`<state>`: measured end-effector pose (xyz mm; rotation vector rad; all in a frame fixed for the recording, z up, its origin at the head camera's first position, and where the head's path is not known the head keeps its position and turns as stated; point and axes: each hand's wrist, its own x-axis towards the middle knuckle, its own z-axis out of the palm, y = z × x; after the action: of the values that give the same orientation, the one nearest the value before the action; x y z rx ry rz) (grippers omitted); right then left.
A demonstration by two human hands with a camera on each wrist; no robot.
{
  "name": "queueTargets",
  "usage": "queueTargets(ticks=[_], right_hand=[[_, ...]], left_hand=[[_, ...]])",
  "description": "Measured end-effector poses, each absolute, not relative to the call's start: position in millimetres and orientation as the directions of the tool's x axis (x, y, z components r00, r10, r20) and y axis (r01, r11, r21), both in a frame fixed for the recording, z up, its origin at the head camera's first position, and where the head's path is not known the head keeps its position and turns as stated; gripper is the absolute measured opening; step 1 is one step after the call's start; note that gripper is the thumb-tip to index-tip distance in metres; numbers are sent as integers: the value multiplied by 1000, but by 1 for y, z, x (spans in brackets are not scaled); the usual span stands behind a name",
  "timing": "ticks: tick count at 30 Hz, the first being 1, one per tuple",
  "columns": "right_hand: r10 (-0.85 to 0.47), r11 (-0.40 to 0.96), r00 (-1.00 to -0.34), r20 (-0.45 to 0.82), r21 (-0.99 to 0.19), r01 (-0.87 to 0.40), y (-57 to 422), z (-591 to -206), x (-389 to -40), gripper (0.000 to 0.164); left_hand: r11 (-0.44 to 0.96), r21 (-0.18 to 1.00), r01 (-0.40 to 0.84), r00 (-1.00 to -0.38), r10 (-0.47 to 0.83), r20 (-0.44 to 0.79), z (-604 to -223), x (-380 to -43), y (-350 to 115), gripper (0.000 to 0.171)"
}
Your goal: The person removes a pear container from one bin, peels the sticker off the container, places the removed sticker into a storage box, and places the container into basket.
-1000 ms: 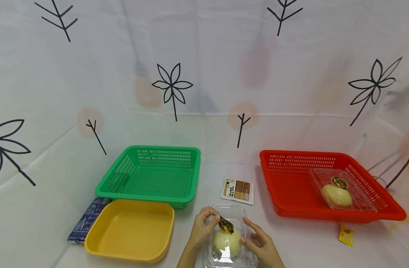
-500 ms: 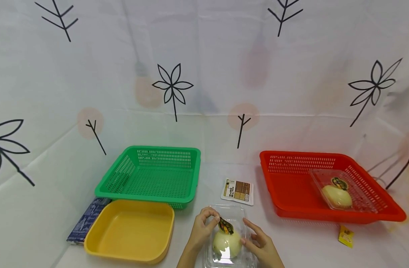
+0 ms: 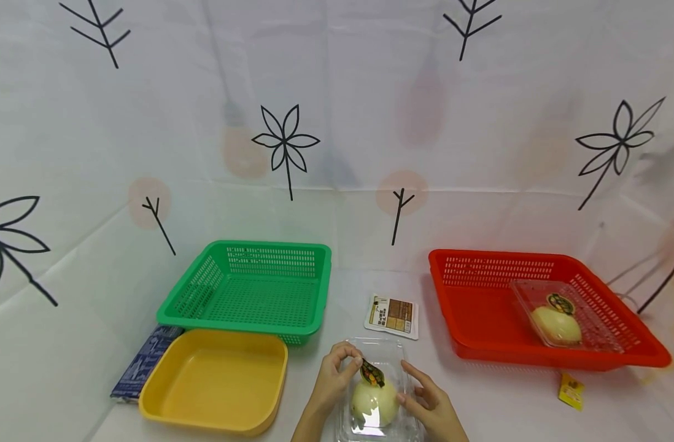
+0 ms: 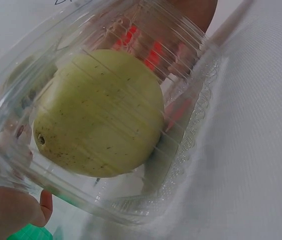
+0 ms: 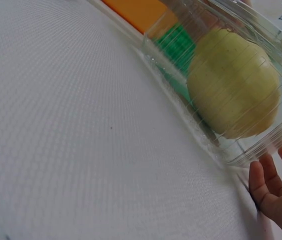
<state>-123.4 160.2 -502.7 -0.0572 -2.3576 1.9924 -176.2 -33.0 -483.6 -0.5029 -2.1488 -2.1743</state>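
A clear plastic clamshell box (image 3: 389,353) lies on the white cloth near the front middle, holding a round pale yellow-green fruit (image 3: 374,402). On its lid sits a dark oval sticker (image 3: 372,373) with a colourful print. My left hand (image 3: 334,374) pinches the sticker's upper-left edge between thumb and forefinger. From the other side, my right hand (image 3: 431,402) rests against the box, thumb at the lid and forefinger stretched along the side wall. In the right wrist view, the fingertips (image 5: 259,182) are right at the box's edge. The fruit's speckled skin (image 4: 101,115) shows through the plastic.
A green basket (image 3: 243,328) and a yellow tub (image 3: 204,423) stand left, with a blue packet (image 3: 143,365) beside them. A red basket (image 3: 547,355) at right holds another boxed fruit (image 3: 558,322). A white packet (image 3: 392,316) and a small yellow sachet (image 3: 571,390) lie nearby.
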Motion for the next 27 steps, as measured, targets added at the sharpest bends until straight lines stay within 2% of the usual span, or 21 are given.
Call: queueTargets(ticks=[27], right_hand=[[49,146,-999,14,-989,-7,161,-504,-123,56]], left_hand=[[-47,967,250,-944,210,254,-485,-177,-33,14]])
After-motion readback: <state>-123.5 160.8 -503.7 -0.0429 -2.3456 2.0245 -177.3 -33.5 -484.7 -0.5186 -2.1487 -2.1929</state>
